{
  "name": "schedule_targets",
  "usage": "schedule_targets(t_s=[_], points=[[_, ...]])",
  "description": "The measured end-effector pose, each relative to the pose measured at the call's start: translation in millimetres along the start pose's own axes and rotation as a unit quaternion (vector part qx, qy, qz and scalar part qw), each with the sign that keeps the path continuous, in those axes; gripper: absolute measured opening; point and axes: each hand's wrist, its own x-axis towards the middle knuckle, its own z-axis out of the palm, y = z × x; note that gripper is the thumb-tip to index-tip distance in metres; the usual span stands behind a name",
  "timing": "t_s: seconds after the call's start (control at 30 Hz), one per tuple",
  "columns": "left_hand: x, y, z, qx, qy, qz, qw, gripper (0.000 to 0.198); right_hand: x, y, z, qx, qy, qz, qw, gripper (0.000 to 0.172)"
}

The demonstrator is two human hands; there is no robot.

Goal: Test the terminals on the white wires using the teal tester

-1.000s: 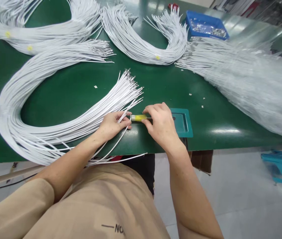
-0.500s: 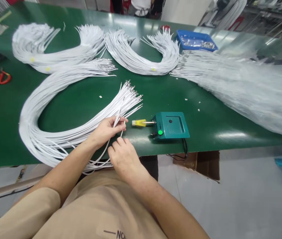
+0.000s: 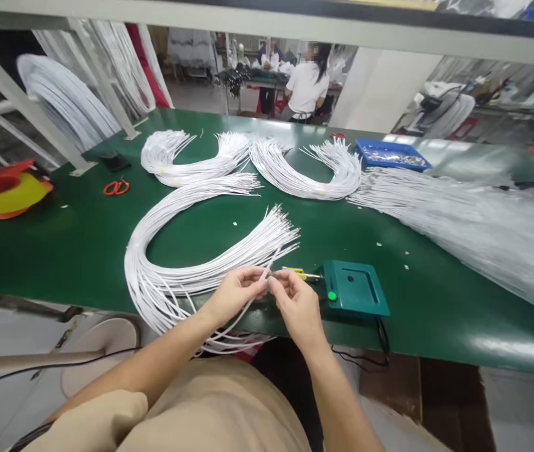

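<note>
Near the table's front edge, my left hand (image 3: 237,294) is closed on a white cable (image 3: 270,263). My right hand (image 3: 297,307) pinches at the same spot, its fingertips meeting those of the left; the small part between them is mostly hidden. Behind my hands a curved bundle of white cables (image 3: 201,276) lies on the green table, thin ends pointing right. Just right of my right hand sits a teal box (image 3: 361,292) with a green button (image 3: 332,295). A yellow piece on a metal rod (image 3: 297,272) sticks out of its left side, partly behind my fingers.
More white cable bundles (image 3: 314,182) lie further back. A plastic-wrapped cable bundle (image 3: 474,220) covers the right side. Beyond are a blue tray (image 3: 393,157) of small parts and orange-handled scissors (image 3: 116,187). Shelf posts (image 3: 101,81) rise at the left; a person (image 3: 305,88) is in the background.
My view has tilted up and turned left. My right hand has risen from below the left hand to meet its fingertips at the cable. The teal box stays on the table.
</note>
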Motion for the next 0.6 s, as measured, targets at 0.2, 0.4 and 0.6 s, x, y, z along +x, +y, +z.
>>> schedule_targets(t_s=[0.2, 0.4, 0.6], points=[[-5.7, 0.6, 2.4, 0.03, 0.015, 0.027, 0.999, 0.031, 3.2, 4.2, 5.8, 0.143, -0.029, 0.052, 0.988, 0.024], [-6.0, 1.0, 1.1, 0.03, 0.01, 0.021, 0.999, 0.029, 2.8, 5.9, 8.0, 0.171, 0.015, 0.072, 0.983, 0.021], [-4.2, 0.0, -1.7, 0.046, 0.014, -0.007, 0.999, 0.026, 3.3, 12.3, 13.8, 0.255, 0.059, 0.096, 0.961, 0.019]])
